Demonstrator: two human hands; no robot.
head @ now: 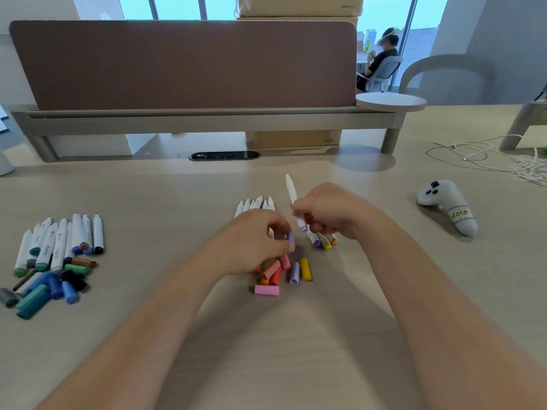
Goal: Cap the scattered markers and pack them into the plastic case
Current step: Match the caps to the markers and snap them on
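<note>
My right hand point(328, 211) grips a white marker point(293, 199) with a purple tip, tilted with its tip down toward my left hand. A purple cap point(291, 240) is pinched in the fingers of my left hand point(257, 241), just left of the marker's tip and apart from it. Several loose caps point(278, 275) in pink, orange, yellow and lilac lie below my hands. Several white markers point(256, 204) lie behind my left hand, and three uncapped ones point(324, 241) rest under my right hand. No plastic case is in view.
At the left lies a pile of white markers point(59, 241) with blue, green and black caps point(50, 287) beside it. A white controller point(447, 207) sits at the right, with white cables point(503, 161) behind it. A desk divider on a shelf point(183, 66) stands at the back.
</note>
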